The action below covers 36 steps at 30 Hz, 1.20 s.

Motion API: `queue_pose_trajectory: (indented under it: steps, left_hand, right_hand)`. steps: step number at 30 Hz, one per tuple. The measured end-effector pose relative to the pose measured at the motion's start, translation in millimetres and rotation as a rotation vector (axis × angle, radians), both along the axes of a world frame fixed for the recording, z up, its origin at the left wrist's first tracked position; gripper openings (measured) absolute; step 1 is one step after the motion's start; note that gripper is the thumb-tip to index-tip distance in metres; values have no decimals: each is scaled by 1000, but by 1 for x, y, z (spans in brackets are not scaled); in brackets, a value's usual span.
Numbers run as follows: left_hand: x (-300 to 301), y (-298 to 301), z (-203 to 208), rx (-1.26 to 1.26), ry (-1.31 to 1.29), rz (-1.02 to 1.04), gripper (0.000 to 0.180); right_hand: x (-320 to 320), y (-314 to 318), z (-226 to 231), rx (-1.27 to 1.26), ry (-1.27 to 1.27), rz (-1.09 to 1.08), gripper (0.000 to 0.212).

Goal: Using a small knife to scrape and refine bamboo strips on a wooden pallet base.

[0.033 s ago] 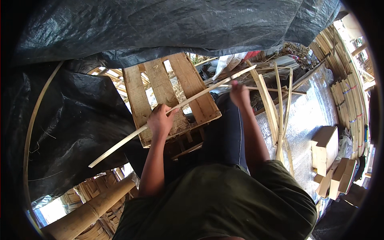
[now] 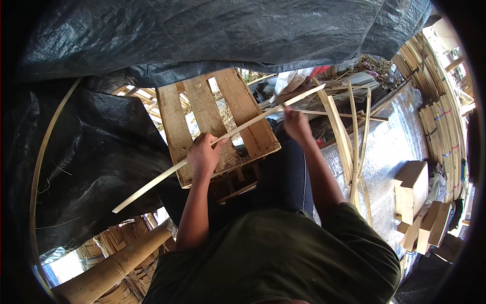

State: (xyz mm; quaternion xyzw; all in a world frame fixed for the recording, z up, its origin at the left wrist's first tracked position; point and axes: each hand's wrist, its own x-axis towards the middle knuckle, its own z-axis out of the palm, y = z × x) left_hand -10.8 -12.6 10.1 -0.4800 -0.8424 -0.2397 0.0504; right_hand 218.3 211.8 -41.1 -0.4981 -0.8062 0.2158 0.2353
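A long pale bamboo strip (image 2: 152,190) slants over a slatted wooden crate (image 2: 198,104), its far end raised to the right. My left hand (image 2: 203,154) is closed round the strip near its middle, above the crate's near edge. Close to the strip's far end, my right hand (image 2: 297,125) is closed on what looks like a knife (image 2: 280,101). Its dark blade is blurred and lies at the strip; whether it touches cannot be made out. The fingers of the right hand partly cover the handle.
Several split bamboo strips (image 2: 338,129) stand right of my knee. Beyond them lie a shiny silver sheet (image 2: 385,137), cardboard boxes (image 2: 411,190) and bundled strips (image 2: 441,126). Black tarpaulin (image 2: 202,38) hangs ahead and at left. A thick bamboo pole (image 2: 116,263) is at lower left.
My right hand has shifted a little left and down with the knife, nearer to the strip. The left hand and the strip look almost unmoved.
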Motion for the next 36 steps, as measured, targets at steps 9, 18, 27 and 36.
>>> queue_pose_trajectory:
  steps: [9, 18, 27, 36]
  left_hand:
    - [-6, -11, -3, 10, 12, 18, 39]
    - [-5, -9, 1, -31, -2, 45, 39]
    - [-9, -12, 4, -57, -37, 46, 38]
    - [-11, -15, 4, 27, -58, 12, 36]
  right_hand:
    - [-26, -39, 5, 49, 157, -21, 48]
    - [-34, -21, 7, 79, 60, -7, 50]
    - [-39, -32, 21, -48, 23, 77, 48]
    - [-50, -37, 29, -162, 61, 91, 53]
